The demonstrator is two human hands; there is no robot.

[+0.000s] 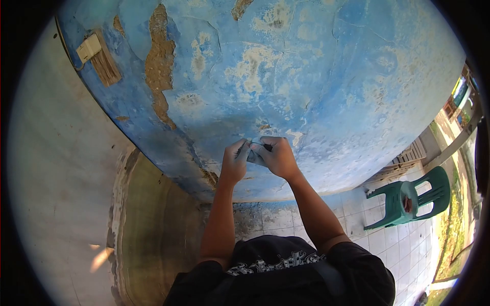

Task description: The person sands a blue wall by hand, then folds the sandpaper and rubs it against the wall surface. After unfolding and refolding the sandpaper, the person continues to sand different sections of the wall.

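Both my hands meet in front of the wall, their fingers coated in pale dust. My left hand pinches one side of a small, dusty grey piece of sandpaper. On its other side, my right hand grips it with thumb and bent fingers. Part of the sheet is hidden behind the fingers. Behind them stands a blue wall with worn, flaking paint and whitish patches. Bare brown plaster shows in a long strip at the upper left.
A switch box on a wooden block is fixed to the wall at upper left. To the right, a green plastic chair stands on the white tiled floor, with a small dark reddish item on its seat. Wooden slats lie near the wall's base.
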